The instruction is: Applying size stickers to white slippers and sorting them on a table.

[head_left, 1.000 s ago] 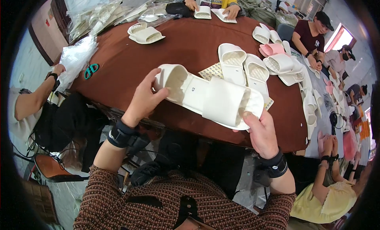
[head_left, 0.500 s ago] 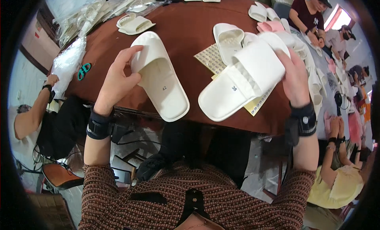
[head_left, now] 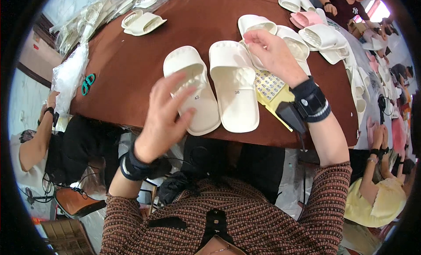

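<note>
Two white slide slippers lie side by side on the brown tablecloth, toes pointing away from me: the left slipper [head_left: 204, 119] and the right slipper [head_left: 239, 108]. Each has a small dark size mark on its insole. My left hand [head_left: 162, 116] hovers at the left slipper with its fingers spread, hiding part of that insole. Beyond the right slipper, my right hand [head_left: 276, 55] reaches over another white slipper [head_left: 256, 22], fingers stretched out and apparently holding nothing. Under my right forearm lies a yellowish sheet of printed stickers [head_left: 269, 86].
More white slippers [head_left: 324, 37] and a pink slipper [head_left: 307, 19] crowd the right side of the brown table [head_left: 131, 79]. One white slipper [head_left: 142, 23] sits far left, near plastic-wrapped slippers [head_left: 87, 26] and green scissors [head_left: 88, 84]. People work on both sides.
Both slippers, which I was holding up, now lie side by side on the table. My left hand has loosened off its slipper; my right has moved back and left, toward the slippers behind.
</note>
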Action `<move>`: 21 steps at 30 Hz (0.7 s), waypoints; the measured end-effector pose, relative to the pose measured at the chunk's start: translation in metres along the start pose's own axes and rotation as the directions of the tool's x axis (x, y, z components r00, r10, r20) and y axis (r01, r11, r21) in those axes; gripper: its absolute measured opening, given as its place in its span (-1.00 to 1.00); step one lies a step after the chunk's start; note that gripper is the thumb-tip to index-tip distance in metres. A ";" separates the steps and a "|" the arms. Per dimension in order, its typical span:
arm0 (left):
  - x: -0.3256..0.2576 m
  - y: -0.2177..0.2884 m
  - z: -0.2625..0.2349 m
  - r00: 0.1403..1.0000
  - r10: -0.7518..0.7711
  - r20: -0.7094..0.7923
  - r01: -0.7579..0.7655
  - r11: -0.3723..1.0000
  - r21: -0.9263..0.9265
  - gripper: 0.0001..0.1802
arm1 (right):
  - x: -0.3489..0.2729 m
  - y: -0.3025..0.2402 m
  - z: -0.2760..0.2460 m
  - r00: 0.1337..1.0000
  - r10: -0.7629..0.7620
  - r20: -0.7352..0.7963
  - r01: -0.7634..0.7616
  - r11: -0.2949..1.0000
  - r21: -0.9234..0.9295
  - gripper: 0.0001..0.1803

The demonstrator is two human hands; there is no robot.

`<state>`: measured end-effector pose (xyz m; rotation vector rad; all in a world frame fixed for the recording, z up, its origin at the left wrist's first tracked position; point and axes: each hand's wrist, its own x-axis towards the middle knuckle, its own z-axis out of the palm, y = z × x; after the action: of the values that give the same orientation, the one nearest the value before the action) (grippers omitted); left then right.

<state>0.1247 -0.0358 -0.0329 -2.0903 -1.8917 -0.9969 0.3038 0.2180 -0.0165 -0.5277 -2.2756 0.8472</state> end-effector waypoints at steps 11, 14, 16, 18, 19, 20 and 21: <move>-0.007 0.042 0.035 0.981 0.121 0.154 -0.124 0.992 0.011 -0.55 | -0.059 -0.042 0.019 0.988 0.000 0.153 -0.029 0.983 0.182 -0.77; -0.009 0.041 0.040 0.984 0.131 0.117 -0.137 0.990 0.041 -0.56 | -0.072 -0.042 0.027 0.986 -0.010 0.164 -0.009 0.994 0.109 -0.73; -0.011 0.042 0.042 0.986 0.123 0.113 -0.127 0.991 0.032 -0.57 | -0.078 -0.036 0.033 0.990 -0.053 0.130 0.050 0.998 0.028 -0.71; -0.011 0.042 0.043 0.988 0.115 0.107 -0.118 0.993 0.020 -0.57 | -0.080 -0.033 0.035 0.990 -0.098 0.100 0.104 0.993 -0.059 -0.68; -0.010 0.043 0.043 0.988 0.112 0.106 -0.115 0.993 0.021 -0.57 | -0.080 -0.033 0.035 0.992 -0.080 0.098 0.082 0.997 -0.012 -0.65; -0.010 0.043 0.043 0.988 0.109 0.107 -0.112 0.993 0.022 -0.58 | -0.080 -0.033 0.035 0.993 -0.061 0.096 0.058 0.998 0.035 -0.63; -0.011 0.043 0.043 0.988 0.111 0.106 -0.114 0.993 0.021 -0.58 | -0.079 -0.033 0.035 0.994 -0.061 0.094 0.058 0.998 0.033 -0.63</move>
<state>0.1806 -0.0302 -0.0586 -2.2461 -1.7983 -0.8486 0.3312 0.1356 -0.0473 -0.4112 -2.3488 0.8927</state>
